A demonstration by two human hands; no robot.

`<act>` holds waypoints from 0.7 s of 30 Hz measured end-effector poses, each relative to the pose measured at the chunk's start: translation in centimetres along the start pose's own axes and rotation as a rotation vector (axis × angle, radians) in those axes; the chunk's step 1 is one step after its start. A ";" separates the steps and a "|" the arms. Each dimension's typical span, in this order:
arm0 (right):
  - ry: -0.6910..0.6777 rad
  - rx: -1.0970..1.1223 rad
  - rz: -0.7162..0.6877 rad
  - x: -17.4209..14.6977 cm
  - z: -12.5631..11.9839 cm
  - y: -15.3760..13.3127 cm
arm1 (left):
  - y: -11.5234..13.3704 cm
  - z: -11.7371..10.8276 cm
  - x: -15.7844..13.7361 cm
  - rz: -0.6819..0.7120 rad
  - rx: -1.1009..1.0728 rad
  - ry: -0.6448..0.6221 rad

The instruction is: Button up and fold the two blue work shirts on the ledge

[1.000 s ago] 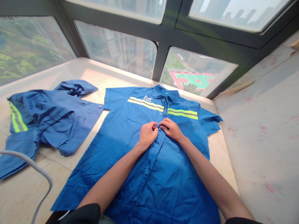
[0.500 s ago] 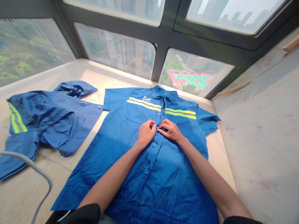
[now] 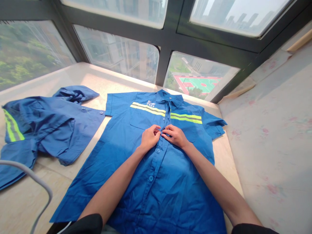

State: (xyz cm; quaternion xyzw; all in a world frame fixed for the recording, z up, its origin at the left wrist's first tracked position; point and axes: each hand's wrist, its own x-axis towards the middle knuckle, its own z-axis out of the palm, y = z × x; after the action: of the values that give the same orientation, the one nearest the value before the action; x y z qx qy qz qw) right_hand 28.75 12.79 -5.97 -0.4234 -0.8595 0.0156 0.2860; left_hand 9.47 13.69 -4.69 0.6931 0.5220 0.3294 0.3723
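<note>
The shirt [image 3: 187,172] lay spread, its open collar [image 3: 176,100] near the sill's [image 3: 102,78] far edge, seemingly fastened lower down. Left hand [image 3: 149,139] and right hand [image 3: 176,136] touched the placket [image 3: 155,163]; pinched or not, I couldn't tell.

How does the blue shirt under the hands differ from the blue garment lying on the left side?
The shirt is spread mostly flat; the garment lies crumpled. The shirt looks a deeper blue, the garment duller. The left hand and right hand are at the shirt's front; neither touches the garment. Both are blue, with buttons and yellow-and-grey bands.
</note>
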 end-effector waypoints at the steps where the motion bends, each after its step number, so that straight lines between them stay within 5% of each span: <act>1: -0.003 -0.034 -0.006 0.0 0.1 -0.1 | 0.0 0.0 0.0 0.004 0.006 -0.011; 5: -0.028 -0.095 0.017 0.1 0.2 -0.3 | 0.2 0.2 -0.1 0.049 0.090 -0.019; 13: -0.038 0.005 0.063 0.4 -0.1 -0.3 | 0.1 0.3 -1.1 0.278 0.589 0.083; 21: 0.155 -0.005 0.220 0.3 -0.1 0.4 | 0.2 1.2 -2.3 0.259 0.753 0.068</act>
State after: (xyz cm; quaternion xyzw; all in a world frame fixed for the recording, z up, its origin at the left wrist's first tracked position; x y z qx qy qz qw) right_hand 28.93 13.22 -5.90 -0.5159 -0.7831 0.0119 0.3470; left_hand 10.08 11.24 -5.30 0.8299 0.5266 0.1820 0.0302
